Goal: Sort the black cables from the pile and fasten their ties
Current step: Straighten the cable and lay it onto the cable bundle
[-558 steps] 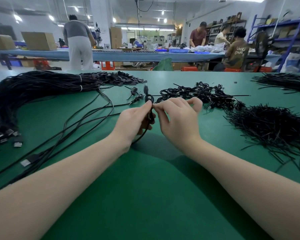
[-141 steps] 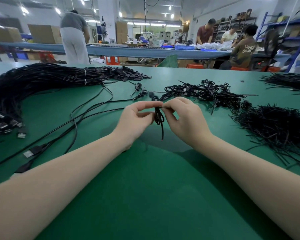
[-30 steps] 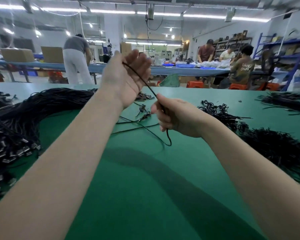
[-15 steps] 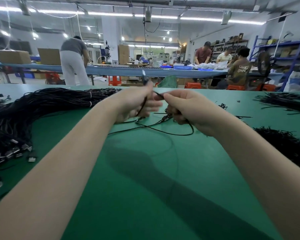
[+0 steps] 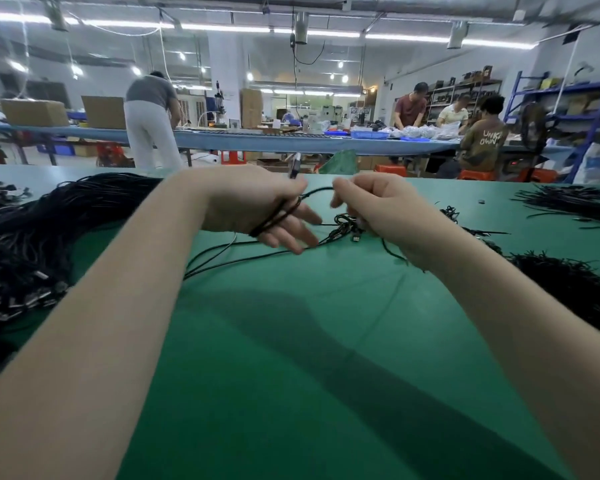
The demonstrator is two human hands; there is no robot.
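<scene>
both hands up on one black cable, mid-table

up from the near corners, two bare forearms, angling in over the green table and nearly meeting above its middle. on the left, the left hand, back turned to the camera, fingers stretched forward and down, slightly spread. looped around those fingers, the black cable, several turns of it crossing the hand on a slant, thumb on top near the plug end poking upward. from there, a short arc of the same cable across the gap to the right hand. right fingers curled in, fingertips pinched on the cable at the top of that arc. hands blurred, so finer finger detail impossible to call. below the hands, loose strands trailing left across the table, and a small tangle with a connector just under the right hand.

off to the far left, the big pile of black cables, metal plugs glinting at its near edge. off to the right, a dark heap of ties, and another black bundle further back by the right edge.

beyond the table, a long blue workbench, a person in white trousers bent over it, three more people at its right end, blue shelving behind.
</scene>
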